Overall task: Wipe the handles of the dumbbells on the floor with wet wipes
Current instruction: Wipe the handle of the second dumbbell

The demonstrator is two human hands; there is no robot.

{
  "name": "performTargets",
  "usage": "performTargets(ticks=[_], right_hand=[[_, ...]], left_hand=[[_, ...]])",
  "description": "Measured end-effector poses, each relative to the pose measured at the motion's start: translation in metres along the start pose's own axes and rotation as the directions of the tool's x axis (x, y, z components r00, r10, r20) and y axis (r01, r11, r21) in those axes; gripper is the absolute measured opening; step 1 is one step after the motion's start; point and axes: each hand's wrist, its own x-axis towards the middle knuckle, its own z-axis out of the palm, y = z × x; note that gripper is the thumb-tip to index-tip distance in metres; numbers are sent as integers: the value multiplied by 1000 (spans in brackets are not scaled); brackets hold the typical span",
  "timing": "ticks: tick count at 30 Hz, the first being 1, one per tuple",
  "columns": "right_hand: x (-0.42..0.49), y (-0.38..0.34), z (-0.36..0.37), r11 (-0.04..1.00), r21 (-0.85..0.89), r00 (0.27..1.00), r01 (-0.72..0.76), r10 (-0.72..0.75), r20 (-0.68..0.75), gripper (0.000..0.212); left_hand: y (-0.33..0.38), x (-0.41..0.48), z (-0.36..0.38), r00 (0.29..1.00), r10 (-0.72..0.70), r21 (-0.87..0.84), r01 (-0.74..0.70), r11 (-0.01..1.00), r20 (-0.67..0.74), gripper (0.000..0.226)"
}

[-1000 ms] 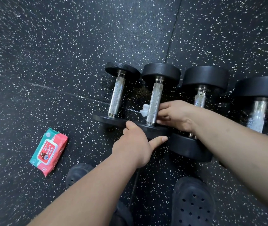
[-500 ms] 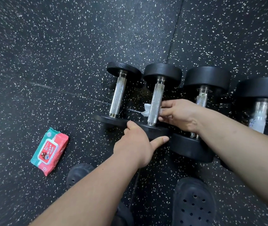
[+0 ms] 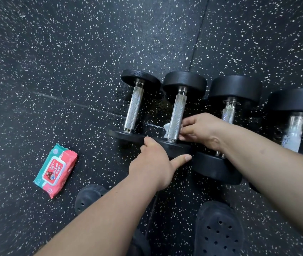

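- Black rubber floor [image 3: 73,61], flecked with white and crossed by tile seams, carries everything in the head view.
- Four dumbbells lie side by side on it, their handles pointing away from the person: the first dumbbell [image 3: 134,108] is leftmost, the second dumbbell [image 3: 177,111] is just beside it, the third dumbbell [image 3: 236,87] comes next, and the fourth dumbbell [image 3: 298,102] lies toward the floor's right edge.
- The right hand [image 3: 200,130] reaches in from the right over the third dumbbell, its fingers curled round the lower part of the second dumbbell's knurled steel handle.
- It holds a white wet wipe [image 3: 166,126] against that handle, and a corner of the wipe sticks out on the handle's left side.
- The left hand [image 3: 152,163] grips the second dumbbell's near weight, fingers curled over the top and thumb stretched along the rim.
- A red and teal pack of wipes [image 3: 56,170] lies flat toward the floor's left edge, well apart from the dumbbells.
- Two dark perforated shoes [image 3: 219,230] stand at the near edge, below the forearms.
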Motion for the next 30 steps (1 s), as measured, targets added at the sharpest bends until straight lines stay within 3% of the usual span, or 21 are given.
performTargets(ticks=[5,10,16,21,27,30], right_hand=[[8,-9,0,996,20,989,81,-78,-129,15],[1,5,1,984,-176,999,11,-17,-29,20],[5,-7,2,977,-199,988,76,-100,-115,18],[-4,9,-1,887,-459,993,47,-91,-76,13],[-6,1,7,954,-299,990,27,-67,-127,18],[-8,3,5,950,-311,995,12,-43,-92,17]], left_hand=[[0,0,0,1000,1,12,-1,1000,3,107],[0,-1,0,1000,-3,3,3,1000,-2,104],[1,0,-1,1000,-6,8,6,1000,0,105],[0,0,-1,1000,-3,-6,3,1000,1,105],[0,0,0,1000,1,-9,-1,1000,-10,105],[0,-1,1,1000,3,-7,-3,1000,-12,104]])
